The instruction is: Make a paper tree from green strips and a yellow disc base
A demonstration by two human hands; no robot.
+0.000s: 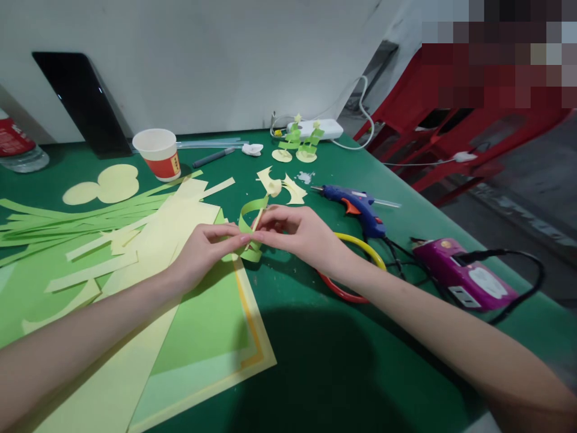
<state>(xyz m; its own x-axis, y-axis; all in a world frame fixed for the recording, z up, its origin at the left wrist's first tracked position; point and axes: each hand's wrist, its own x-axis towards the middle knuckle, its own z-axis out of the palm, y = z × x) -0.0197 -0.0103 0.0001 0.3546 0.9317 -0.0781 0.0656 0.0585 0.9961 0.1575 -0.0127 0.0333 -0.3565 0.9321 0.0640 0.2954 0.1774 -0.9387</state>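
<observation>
My left hand (205,249) and my right hand (300,233) meet at the middle of the green table (324,361). Both pinch a curled green paper strip (249,224) that loops up between the fingertips. A thin pale stick seems to run through the strip, though I cannot make it out clearly. Under my left hand lie yellow and green paper sheets (193,337). Just beyond my fingers lie yellow paper scraps (282,187).
A blue glue gun (358,207) lies right of my hands, with scissors (360,264) and a purple power strip (464,279) nearer the edge. Green paper strips (67,222), yellow circles (110,185), a paper cup (157,153) and two small paper trees (300,144) stand farther back.
</observation>
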